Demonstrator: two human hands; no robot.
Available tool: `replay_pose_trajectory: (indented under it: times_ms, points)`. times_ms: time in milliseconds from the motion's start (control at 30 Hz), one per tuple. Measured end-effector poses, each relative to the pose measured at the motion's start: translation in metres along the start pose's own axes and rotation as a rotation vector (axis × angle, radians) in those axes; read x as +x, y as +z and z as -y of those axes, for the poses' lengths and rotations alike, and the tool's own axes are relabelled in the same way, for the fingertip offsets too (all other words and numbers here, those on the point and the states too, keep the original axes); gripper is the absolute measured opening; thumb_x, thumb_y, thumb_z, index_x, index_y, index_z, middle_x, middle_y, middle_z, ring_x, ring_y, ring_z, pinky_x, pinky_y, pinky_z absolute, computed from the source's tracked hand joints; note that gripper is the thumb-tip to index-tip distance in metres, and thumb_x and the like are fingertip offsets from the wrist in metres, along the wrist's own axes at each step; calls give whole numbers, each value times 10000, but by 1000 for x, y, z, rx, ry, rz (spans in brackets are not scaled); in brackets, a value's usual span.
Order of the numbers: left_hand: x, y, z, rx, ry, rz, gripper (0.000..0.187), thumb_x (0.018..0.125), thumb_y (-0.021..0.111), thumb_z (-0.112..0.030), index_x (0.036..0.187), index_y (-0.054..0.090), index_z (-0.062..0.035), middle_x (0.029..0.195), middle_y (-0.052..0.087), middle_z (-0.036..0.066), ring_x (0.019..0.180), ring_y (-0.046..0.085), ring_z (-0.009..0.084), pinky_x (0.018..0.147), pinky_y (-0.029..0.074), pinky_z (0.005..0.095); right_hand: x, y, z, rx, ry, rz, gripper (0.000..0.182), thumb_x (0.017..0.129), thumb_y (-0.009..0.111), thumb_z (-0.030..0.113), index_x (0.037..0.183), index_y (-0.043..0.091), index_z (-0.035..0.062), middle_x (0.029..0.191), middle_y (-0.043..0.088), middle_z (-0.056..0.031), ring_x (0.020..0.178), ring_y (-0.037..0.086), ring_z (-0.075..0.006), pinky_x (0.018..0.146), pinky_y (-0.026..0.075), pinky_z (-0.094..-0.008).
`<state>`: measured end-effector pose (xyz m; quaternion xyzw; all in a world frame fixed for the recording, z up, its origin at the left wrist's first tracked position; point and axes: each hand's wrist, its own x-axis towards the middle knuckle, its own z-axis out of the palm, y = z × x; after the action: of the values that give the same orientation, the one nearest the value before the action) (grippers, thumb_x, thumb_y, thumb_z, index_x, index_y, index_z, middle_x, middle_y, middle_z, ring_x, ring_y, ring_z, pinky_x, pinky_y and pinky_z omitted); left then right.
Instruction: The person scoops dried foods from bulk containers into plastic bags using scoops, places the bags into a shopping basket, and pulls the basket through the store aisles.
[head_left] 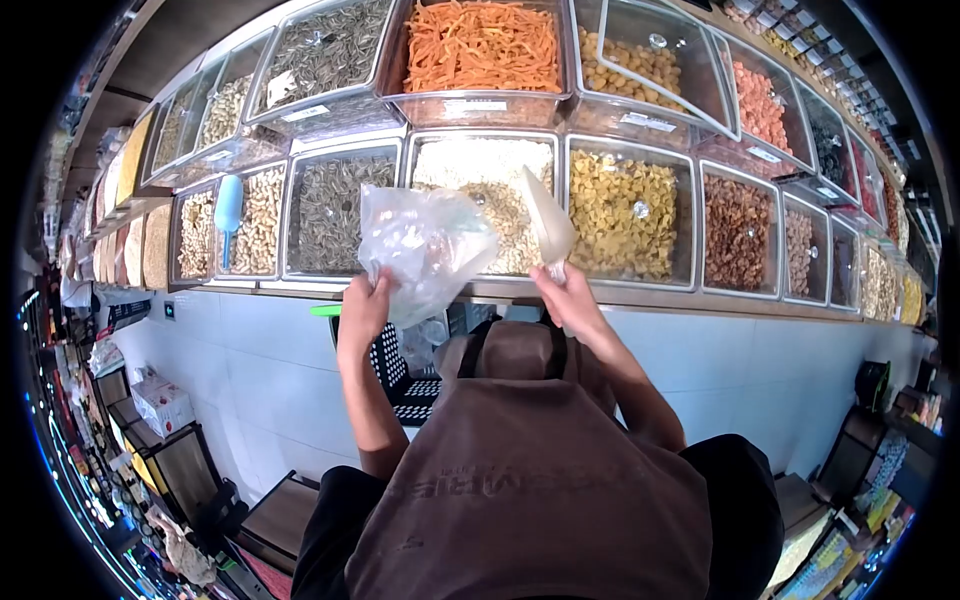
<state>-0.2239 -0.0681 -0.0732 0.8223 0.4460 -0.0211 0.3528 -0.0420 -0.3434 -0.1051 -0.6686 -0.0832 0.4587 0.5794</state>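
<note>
Beside bins (480, 107), left grip (364, 312) pinches bag (425, 242) partly hiding seeds (325, 215); right grip (573, 298), seemingly scoop (550, 227).

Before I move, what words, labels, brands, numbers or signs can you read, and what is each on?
"MRIE", a faded, uncertain part of longer lettering: apron.
White bin labels: too small to read.
Carton on the left: red print, too blurred.
Small green sign: too small.
Nothing else reads clearly.

Location type: shop, bulk-food section. Indicators: rows of clear bins (630, 215) holding seeds, nuts and dried foods; labels (475, 106) on bin fronts; packed display shelves (895, 480) at the sides.
</note>
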Motion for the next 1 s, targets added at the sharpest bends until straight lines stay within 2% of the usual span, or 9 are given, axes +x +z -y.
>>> replay_pose_trajectory:
  times_ms: [67, 267, 367, 400, 500, 667, 767, 833, 1000]
  points:
    - [1, 4, -9, -366, 11, 163, 394, 1025, 522, -289, 1013, 690, 67, 902, 721, 118, 823, 642, 151, 773, 500, 321, -4, 29, -4, 72, -29, -93, 410, 885, 727, 384, 975, 523, 41, 587, 478, 34, 386, 408, -62, 343, 306, -237]
    - [8, 19, -50, -536, 155, 205, 419, 1022, 526, -343, 951, 716, 24, 838, 713, 107, 773, 627, 146, 752, 492, 309, 1, 81, 23, 238, -165, -248, 342, 890, 743, 256, 1044, 541, 27, 679, 545, 33, 503, 445, -30, 455, 350, -215]
    - [27, 14, -74, -833, 30, -54, 370, 1032, 513, -319, 897, 689, -24, 798, 664, 44, 765, 611, 130, 732, 492, 293, 19, 67, 41, 225, -197, -261, 204, 956, 645, 176, 1039, 525, 35, 640, 511, 26, 459, 415, -38, 415, 324, -232]
    - [34, 6, -79, -1029, 20, -29, 239, 1007, 564, -303, 984, 615, -71, 1011, 664, 98, 927, 644, 189, 863, 520, 347, 24, 62, 50, 219, -187, -258, 170, 984, 597, 168, 1042, 505, 37, 573, 461, 26, 385, 376, -47, 354, 286, -236]
    - [47, -22, -114, -1508, -1, -47, 229, 1038, 484, -293, 971, 565, -90, 1046, 651, 123, 1012, 656, 252, 863, 560, 435, 56, 38, 66, 202, -120, -317, 184, 961, 636, 185, 1013, 546, 33, 658, 526, 26, 503, 456, -41, 432, 333, -241]
    - [88, -35, -157, -1593, 37, -99, 221, 1054, 433, -274, 1031, 543, -84, 1099, 643, 150, 1064, 636, 288, 907, 543, 496, 115, -5, 166, -219, -236, -227, 490, 1029, 467, 418, 1296, 463, 7, 778, 592, -69, 700, 588, -145, 672, 499, -340]
    - [110, -27, -193, -1560, 81, -166, 301, 1061, 394, -289, 1108, 537, -28, 1131, 632, 172, 1059, 628, 289, 937, 522, 512, 171, -26, 200, -474, -352, -349, 399, 1048, 423, 392, 1147, 499, 12, 741, 568, -41, 622, 574, -146, 584, 493, -352]
    - [132, -18, -203, -1333, 120, -70, 415, 1065, 386, -290, 1323, 451, 29, 1316, 536, 218, 1221, 539, 311, 1066, 422, 510, 188, -29, 238, -728, -303, -365, 440, 1051, 397, 400, 1161, 524, -7, 854, 644, -124, 784, 649, -256, 792, 510, -450]
    - [193, 10, -238, -1224, 68, -48, 475, 1063, 408, -249, 1422, 333, 52, 1473, 375, 221, 1331, 438, 312, 1154, 326, 484, 250, -29, 260, -888, -123, -204, 502, 1056, 355, 416, 1093, 603, -18, 951, 665, -223, 974, 655, -330, 918, 478, -456]
